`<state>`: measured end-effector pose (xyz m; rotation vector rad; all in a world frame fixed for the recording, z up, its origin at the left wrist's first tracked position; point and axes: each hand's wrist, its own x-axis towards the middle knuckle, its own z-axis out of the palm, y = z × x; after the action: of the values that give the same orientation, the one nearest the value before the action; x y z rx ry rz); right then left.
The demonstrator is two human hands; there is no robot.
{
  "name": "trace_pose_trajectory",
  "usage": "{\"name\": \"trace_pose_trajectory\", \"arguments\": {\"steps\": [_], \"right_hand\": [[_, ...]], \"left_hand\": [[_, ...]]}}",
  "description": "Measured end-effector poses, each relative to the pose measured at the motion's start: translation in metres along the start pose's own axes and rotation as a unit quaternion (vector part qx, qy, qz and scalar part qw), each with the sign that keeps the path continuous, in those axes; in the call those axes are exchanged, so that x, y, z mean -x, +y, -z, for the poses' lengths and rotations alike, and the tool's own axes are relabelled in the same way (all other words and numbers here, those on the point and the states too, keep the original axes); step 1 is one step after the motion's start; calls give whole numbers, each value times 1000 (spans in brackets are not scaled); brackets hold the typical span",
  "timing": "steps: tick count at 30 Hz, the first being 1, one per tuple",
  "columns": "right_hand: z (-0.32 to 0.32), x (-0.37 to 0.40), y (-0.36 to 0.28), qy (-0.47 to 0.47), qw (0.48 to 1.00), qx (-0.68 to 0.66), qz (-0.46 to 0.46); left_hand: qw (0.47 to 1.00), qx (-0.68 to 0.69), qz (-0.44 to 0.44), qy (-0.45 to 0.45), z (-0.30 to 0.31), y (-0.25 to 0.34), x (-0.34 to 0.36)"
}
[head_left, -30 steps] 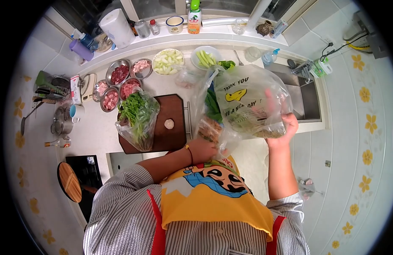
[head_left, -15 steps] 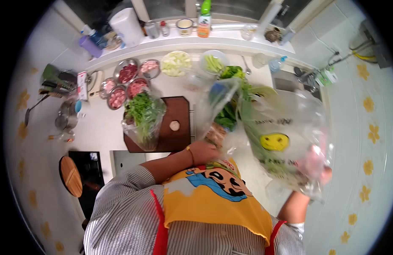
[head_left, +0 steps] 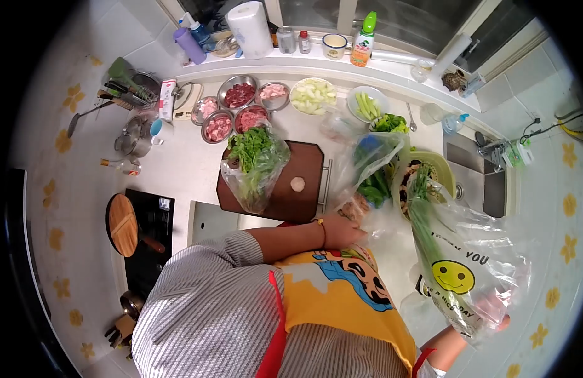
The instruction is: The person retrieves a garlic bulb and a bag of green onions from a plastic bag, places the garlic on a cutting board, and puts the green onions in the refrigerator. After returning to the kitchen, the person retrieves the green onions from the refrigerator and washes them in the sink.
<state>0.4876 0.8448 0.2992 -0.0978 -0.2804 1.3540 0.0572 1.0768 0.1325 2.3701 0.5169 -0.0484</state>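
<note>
At the counter's front edge, my left hand (head_left: pixel 343 232) is closed on the bunched edge of a clear plastic bag (head_left: pixel 387 146) with green peppers (head_left: pixel 373 189) and other food in it. Over on the right, my right hand (head_left: pixel 493 314) grips a see-through carrier bag (head_left: pixel 486 236) printed with a yellow smiley. Long green onions (head_left: pixel 421 211) lie inside that bag, their tops reaching out of its mouth. Thin plastic covers part of my right fingers. Behind the onions is a light green basin (head_left: pixel 450 171), its dark contents partly hidden.
A brown cutting board (head_left: pixel 304 160) carries a bag of leafy greens (head_left: pixel 257 160) and a small pale round piece (head_left: pixel 297 184). Metal bowls of meat (head_left: pixel 240 93), a plate of chopped pale vegetable (head_left: pixel 313 96) and celery sticks (head_left: pixel 367 106) stand behind. The sink (head_left: pixel 468 157) is at right.
The camera view has turned, shifting the counter. My right hand has moved the smiley bag rightward from the basin, uncovering the basin's contents. My left hand keeps its hold on the clear bag.
</note>
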Motion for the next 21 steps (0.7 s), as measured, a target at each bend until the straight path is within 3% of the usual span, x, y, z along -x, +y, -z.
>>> {"name": "trace_pose_trajectory", "arguments": {"steps": [12, 14, 15, 17, 18, 20, 21], "right_hand": [[-22, -15, 20, 3, 998, 67, 2], [-24, -18, 22, 2, 997, 72, 2], [-24, -18, 24, 1, 997, 74, 1], [-25, -17, 27, 3, 997, 79, 2], [-26, -16, 28, 4, 997, 80, 3], [-26, -14, 28, 7, 997, 83, 6], [-25, -13, 27, 8, 997, 82, 8]], "left_hand": [[998, 41, -3, 41, 2, 0, 7], [987, 146, 9, -64, 21, -1, 7], [987, 145, 5, -67, 17, -11, 6], [954, 299, 19, 7, 5, -33, 3], [954, 298, 17, 4, 11, -34, 4], [981, 77, 180, 12, 24, -36, 9], [983, 62, 123, 121, 26, -39, 15]]}}
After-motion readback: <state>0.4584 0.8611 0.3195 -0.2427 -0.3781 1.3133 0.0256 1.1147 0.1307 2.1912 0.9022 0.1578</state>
